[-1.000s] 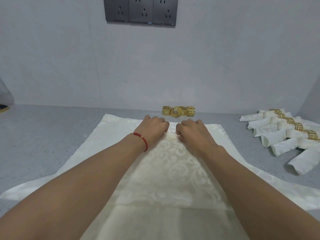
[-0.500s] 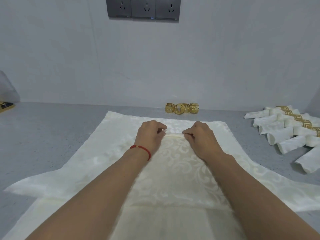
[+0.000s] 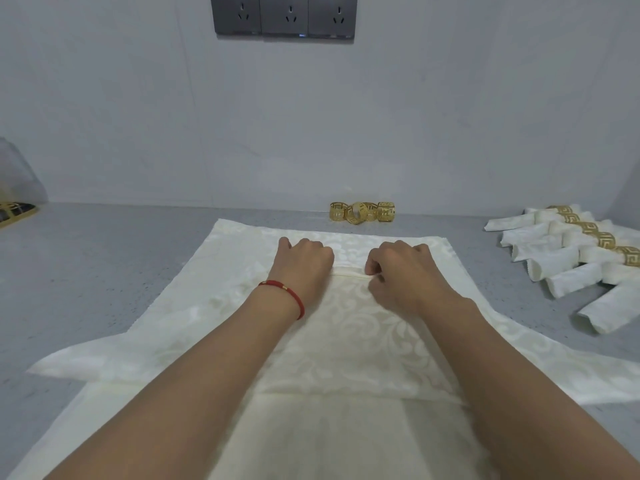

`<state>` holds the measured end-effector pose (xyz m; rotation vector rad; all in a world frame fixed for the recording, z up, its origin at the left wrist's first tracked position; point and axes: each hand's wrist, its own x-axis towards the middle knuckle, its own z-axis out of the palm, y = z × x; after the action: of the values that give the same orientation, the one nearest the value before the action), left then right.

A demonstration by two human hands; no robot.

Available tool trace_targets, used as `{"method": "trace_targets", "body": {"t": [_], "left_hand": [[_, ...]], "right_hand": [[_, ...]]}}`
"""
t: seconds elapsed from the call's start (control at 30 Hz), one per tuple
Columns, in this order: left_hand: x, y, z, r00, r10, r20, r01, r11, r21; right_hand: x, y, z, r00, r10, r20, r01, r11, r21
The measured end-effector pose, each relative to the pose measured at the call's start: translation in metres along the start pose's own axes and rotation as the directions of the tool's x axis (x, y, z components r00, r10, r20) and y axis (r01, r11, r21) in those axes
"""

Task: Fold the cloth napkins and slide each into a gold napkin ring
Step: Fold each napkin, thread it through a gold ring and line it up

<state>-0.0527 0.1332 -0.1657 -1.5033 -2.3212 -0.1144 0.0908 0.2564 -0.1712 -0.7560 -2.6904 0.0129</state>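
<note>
A cream napkin (image 3: 349, 327) with a leafy woven pattern lies spread on the grey counter (image 3: 104, 271), folded into a point whose tip faces away from the person. Both hands sit at that tip. The left hand (image 3: 303, 265), with a red string bracelet (image 3: 284, 294) on its wrist, has its fingers curled down over the cloth, gripping the left end of a narrow rolled hem (image 3: 349, 273). The right hand (image 3: 401, 268) pinches the right end of the same hem between thumb and curled fingers. The hem runs straight between the two hands, raised slightly off the cloth beneath it.

Beyond the napkin, against the wall, a small cluster of gold rings (image 3: 362, 212) stands on the counter, the rings touching one another and none holding a cloth. To the right lies a row of finished napkins (image 3: 561, 265), rolled, overlapping, each threaded through a gold ring of its own.

At the far left edge a gold-rimmed tray (image 3: 15, 211) is partly in view; what it holds is too dark to tell. Something clear and plastic stands behind it. A dark bank of wall sockets (image 3: 285, 15) is mounted on the wall above.
</note>
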Motion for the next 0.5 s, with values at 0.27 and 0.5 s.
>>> {"method": "trace_targets", "body": {"t": [0.27, 0.5], "left_hand": [[-0.011, -0.018, 0.015, 0.973, -0.226, -0.043, 0.167, 0.821, -0.546], [-0.013, -0.020, 0.005, 0.976, -0.217, -0.001, 0.201, 0.906, -0.372]], "right_hand": [[-0.001, 0.012, 0.013, 0.992, 0.120, -0.031, -0.111, 0.969, 0.220], [-0.006, 0.005, 0.000, 0.997, -0.021, -0.073, 0.021, 1.000, 0.005]]}}
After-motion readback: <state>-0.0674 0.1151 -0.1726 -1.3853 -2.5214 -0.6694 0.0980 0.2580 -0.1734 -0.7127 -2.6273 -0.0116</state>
